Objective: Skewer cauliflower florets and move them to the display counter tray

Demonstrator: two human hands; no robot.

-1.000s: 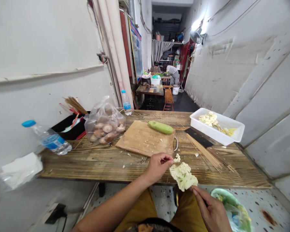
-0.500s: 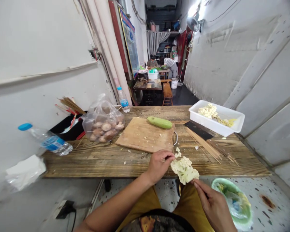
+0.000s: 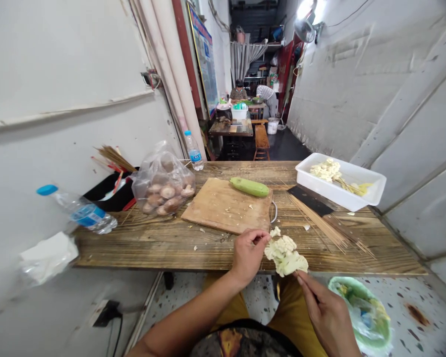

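Over the table's front edge, my right hand (image 3: pixel 325 305) is closed on the lower end of a skewer, mostly hidden by its fingers. Pale cauliflower pieces (image 3: pixel 286 255) are bunched along that skewer. My left hand (image 3: pixel 250 253) pinches at the upper end, thumb and forefinger against a small cauliflower floret (image 3: pixel 275 231); the exact contact is partly hidden. Behind the hands lies a wooden cutting board (image 3: pixel 223 208) with crumbs on it and a green squash (image 3: pixel 249 187) at its back edge.
Right of the board lie a dark-bladed cleaver (image 3: pixel 310 200) and loose bamboo skewers (image 3: pixel 319 220). A white tub (image 3: pixel 342 191) holds skewered cauliflower. Left are a bag of mushrooms (image 3: pixel 165 191) and a water bottle (image 3: pixel 83 213). A green-lined bin (image 3: pixel 362 312) stands below right. Two people are far back.
The view has shifted slightly, moving the scene a little rightward. Both hands still hold the skewered cauliflower, which has turned slightly and sits closer to my left fingertips.
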